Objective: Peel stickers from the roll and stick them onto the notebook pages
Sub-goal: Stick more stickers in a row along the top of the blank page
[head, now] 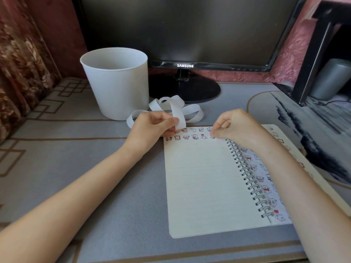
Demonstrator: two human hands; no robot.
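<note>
Trouble is risked here: a sticker [213, 137] is pinched against the spiral notebook [199, 177] by the curled right hand [233, 128], and could be creased or overlapped if rushed. The backing strip [177, 111] is gripped by the left hand [152, 128] alongside.

Two hands: left hand [152, 128], right hand [237, 126]; one notebook [199, 186], one bucket [117, 88], one monitor [190, 25], one paper strip [176, 111]

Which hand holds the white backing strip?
The left hand: it pinches the strip, while the right hand holds a sticker on the notebook.
</note>
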